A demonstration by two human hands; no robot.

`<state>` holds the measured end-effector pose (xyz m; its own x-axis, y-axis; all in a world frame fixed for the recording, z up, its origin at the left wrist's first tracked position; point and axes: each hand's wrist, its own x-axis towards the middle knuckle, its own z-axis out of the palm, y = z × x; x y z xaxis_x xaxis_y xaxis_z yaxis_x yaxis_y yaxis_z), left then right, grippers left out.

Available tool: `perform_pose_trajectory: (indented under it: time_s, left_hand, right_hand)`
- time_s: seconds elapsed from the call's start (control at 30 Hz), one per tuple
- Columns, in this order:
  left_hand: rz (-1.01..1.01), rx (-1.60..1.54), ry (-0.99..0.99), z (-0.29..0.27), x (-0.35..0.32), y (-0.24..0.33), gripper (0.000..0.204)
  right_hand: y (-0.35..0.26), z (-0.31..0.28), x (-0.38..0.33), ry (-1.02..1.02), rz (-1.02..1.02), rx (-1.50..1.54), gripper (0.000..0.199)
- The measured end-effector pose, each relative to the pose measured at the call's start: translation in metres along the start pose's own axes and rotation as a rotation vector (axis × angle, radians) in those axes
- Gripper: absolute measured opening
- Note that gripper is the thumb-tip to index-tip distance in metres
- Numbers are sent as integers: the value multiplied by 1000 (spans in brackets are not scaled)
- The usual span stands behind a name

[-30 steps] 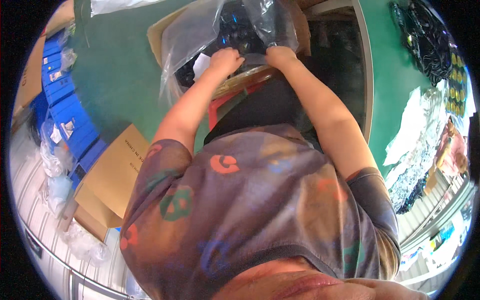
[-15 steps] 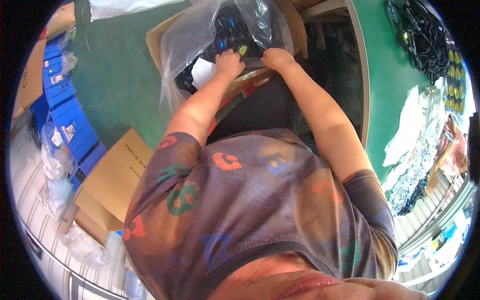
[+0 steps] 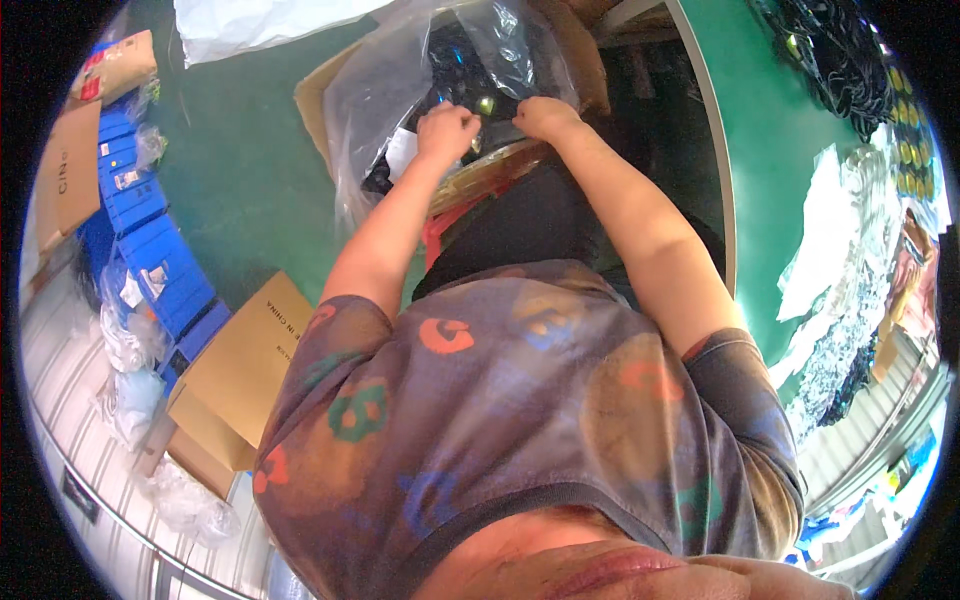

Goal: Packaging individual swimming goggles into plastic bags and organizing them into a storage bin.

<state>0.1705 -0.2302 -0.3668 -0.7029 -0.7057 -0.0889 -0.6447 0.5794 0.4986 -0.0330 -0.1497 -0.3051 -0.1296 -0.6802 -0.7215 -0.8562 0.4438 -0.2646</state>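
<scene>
A cardboard box [image 3: 312, 98] lined with a clear plastic bag [image 3: 365, 85] stands in front of me. Dark, glossy items [image 3: 455, 62] lie inside the bag, with a small yellow-green piece [image 3: 486, 105] among them. Over the near left part of the opening is my left hand [image 3: 447, 132], its fingers curled closed; what they hold is hidden. A white sheet of paper [image 3: 401, 150] lies just left of that wrist. My right hand [image 3: 547, 119] is closed at the near right side of the bag, its fingertips pressed together on something too small to make out.
An open carton [image 3: 245, 350] is at my left, near a row of blue boxes [image 3: 160, 260] and crumpled plastic bags [image 3: 130, 335]. Black cords [image 3: 825, 70] and white plastic sheets [image 3: 820, 230] lie on the green surface [image 3: 740, 120] at right. A white sheet [image 3: 260, 25] lies at the far left.
My left hand has shifted slightly left, and more of the white paper is covered. The right hand has moved a little left too, staying closed. The view has shifted slightly.
</scene>
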Motion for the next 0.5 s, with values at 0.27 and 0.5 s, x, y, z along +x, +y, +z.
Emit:
perform_pose_trajectory:
  time_s: [0.27,0.5]
  left_hand:
    - [-173,343,-414,39,20,24,52]
    - [-418,-295,-444,-14,9,-37,44]
  right_hand:
    - [6,8,-11,52,-30,23,40]
    - [-8,8,3,79,-49,30,35]
